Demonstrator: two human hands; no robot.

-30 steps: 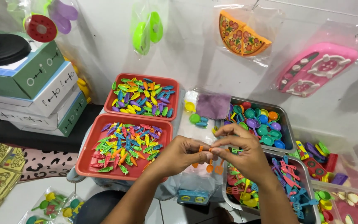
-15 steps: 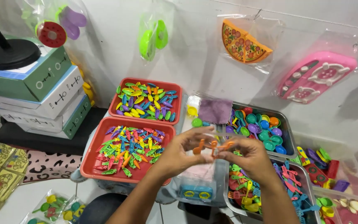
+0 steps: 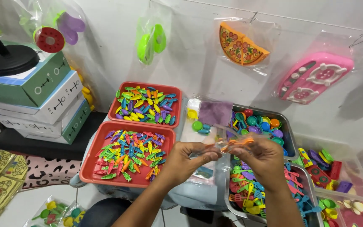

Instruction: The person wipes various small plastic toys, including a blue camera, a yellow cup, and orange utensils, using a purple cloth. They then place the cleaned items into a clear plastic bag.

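Red trays (image 3: 90, 174), multicoloured pieces (image 3: 130, 153); orange toy (image 3: 237, 144).

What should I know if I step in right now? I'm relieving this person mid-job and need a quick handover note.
Left hand and right hand are raised together, both pinching a small clear bag with an orange toy piece at its mouth. Below lie two red trays of small coloured pieces, with metal trays of toy dishes and cutlery to the right. The orange piece looks only partly in; whether more goes in cannot be told.

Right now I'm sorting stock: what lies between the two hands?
In the head view, a small orange toy piece in clear plastic wrap spans from the left hand to the right hand.
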